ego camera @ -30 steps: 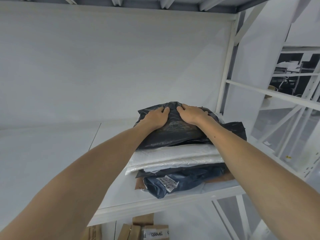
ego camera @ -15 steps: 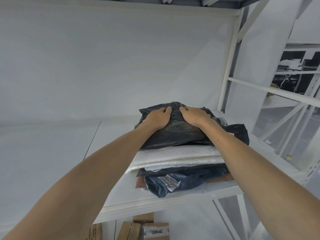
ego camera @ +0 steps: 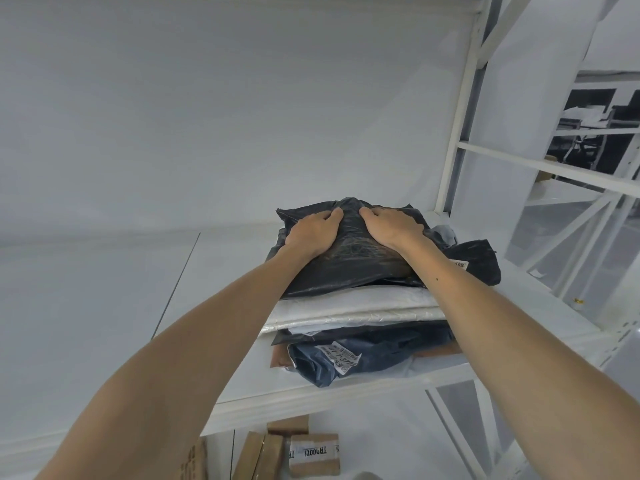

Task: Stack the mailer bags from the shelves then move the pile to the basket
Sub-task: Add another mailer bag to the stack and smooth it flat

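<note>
A pile of mailer bags sits on the white shelf [ego camera: 214, 306] at its right end. On top lies a crumpled black mailer bag [ego camera: 349, 268]. Under it come a white padded mailer [ego camera: 346, 311], a dark blue bag with a label [ego camera: 381, 351] and a brown envelope [ego camera: 278, 356] at the bottom. My left hand [ego camera: 313, 233] and my right hand [ego camera: 391, 226] rest side by side on the black bag, fingers laid over its far part and pressing down. Another black bag [ego camera: 481, 261] sticks out to the right behind my right forearm.
The shelf's white upright post [ego camera: 457, 116] rises just right of the pile, with cross braces [ego camera: 554, 168] beyond it. Cardboard boxes [ego camera: 313, 452] stand on the level below. A white wall closes off the back of the shelf.
Both hands stay pressed on the top black bag and the pile has not shifted. Only my view has moved slightly.
</note>
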